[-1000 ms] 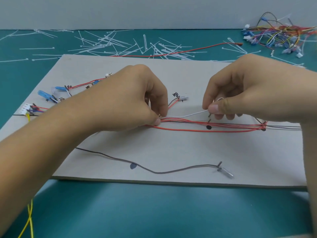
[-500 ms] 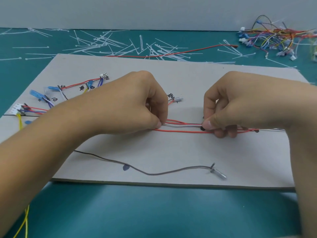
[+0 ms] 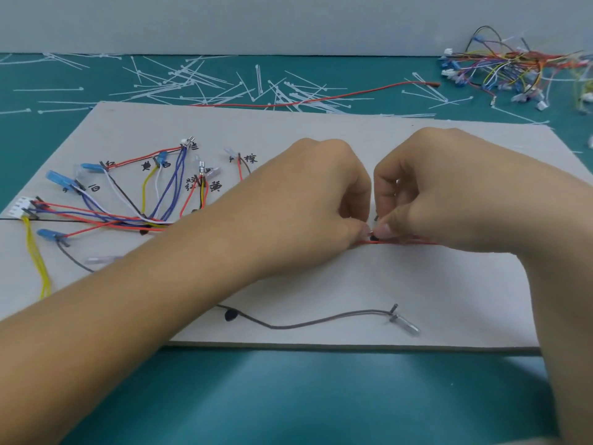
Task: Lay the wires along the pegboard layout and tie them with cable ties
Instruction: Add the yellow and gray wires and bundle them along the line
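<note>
Several red wires (image 3: 405,242) run as a thin bundle across the middle of the pegboard (image 3: 353,284), and both hands meet on them at one spot, right at a small black mark (image 3: 373,238). The left hand (image 3: 314,194) has its fingers curled, with thumb and forefinger pinching the bundle. The right hand (image 3: 449,187) pinches it likewise, thumb tip nearly touching the left's. A cable tie is probably caught between those fingertips, but they cover it and I cannot tell. Such wires are light, limp and a little springy, so they would likely splay once released. The sound hold is close on either side of the tying point, squeezing the strands together without dragging on their ends. Toward the pegboard's left end, coloured wires (image 3: 128,218) fan out to blue terminals (image 3: 59,178). Near its front edge lies a grey wire (image 3: 321,321). Beyond its far edge loose cable ties (image 3: 192,81) are scattered, and off its far right corner sits a heap of spare harnesses (image 3: 513,69).
</note>
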Demonstrator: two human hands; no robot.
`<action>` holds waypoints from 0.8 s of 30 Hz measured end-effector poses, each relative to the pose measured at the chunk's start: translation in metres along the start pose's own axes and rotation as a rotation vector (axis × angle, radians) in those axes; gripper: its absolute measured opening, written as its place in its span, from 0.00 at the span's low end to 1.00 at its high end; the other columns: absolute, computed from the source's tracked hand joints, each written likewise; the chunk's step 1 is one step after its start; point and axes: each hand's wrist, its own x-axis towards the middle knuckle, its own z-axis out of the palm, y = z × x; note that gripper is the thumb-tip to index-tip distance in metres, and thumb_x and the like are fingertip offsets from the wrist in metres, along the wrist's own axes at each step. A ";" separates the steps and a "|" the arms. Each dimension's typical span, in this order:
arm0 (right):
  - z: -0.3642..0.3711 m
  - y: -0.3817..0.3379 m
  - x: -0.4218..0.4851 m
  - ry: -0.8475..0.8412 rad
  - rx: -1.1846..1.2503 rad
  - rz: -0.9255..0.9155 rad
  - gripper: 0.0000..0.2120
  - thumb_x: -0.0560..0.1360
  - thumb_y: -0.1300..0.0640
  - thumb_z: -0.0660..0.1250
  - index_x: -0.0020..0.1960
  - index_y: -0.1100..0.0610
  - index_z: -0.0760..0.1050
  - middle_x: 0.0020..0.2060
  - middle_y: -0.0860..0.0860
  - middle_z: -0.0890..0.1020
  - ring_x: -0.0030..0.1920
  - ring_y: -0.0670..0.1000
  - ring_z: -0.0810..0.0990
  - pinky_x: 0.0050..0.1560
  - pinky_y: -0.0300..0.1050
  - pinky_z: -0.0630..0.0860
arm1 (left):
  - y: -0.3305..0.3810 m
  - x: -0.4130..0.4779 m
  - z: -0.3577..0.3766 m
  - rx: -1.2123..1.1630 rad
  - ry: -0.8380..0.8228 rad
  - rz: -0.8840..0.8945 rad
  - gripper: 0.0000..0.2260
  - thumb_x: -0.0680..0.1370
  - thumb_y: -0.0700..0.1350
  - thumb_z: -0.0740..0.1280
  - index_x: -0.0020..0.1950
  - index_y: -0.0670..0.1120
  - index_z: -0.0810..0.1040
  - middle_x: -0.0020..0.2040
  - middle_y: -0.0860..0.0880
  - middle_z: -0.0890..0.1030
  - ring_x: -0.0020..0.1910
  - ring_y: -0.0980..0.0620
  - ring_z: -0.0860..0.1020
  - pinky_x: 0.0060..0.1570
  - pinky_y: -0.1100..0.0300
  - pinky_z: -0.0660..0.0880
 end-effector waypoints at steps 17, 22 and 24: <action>-0.002 0.027 0.008 -0.086 0.225 -0.127 0.07 0.73 0.60 0.75 0.43 0.48 0.85 0.25 0.47 0.81 0.21 0.44 0.73 0.20 0.36 0.68 | 0.004 0.005 0.019 -0.094 0.041 0.149 0.03 0.72 0.43 0.73 0.40 0.49 0.86 0.35 0.52 0.82 0.35 0.55 0.77 0.39 0.57 0.75; 0.004 0.021 0.011 -0.024 0.116 -0.201 0.12 0.70 0.65 0.72 0.42 0.47 0.85 0.28 0.46 0.81 0.27 0.44 0.74 0.24 0.33 0.68 | 0.006 0.006 0.019 -0.117 0.045 0.180 0.03 0.71 0.41 0.72 0.38 0.47 0.84 0.34 0.50 0.81 0.36 0.52 0.77 0.40 0.54 0.74; 0.005 0.020 0.011 -0.017 0.072 -0.222 0.12 0.70 0.64 0.72 0.42 0.47 0.85 0.29 0.44 0.81 0.30 0.45 0.74 0.27 0.34 0.69 | 0.006 0.005 0.019 -0.126 0.049 0.184 0.03 0.71 0.41 0.72 0.38 0.47 0.84 0.33 0.50 0.81 0.35 0.52 0.77 0.39 0.54 0.74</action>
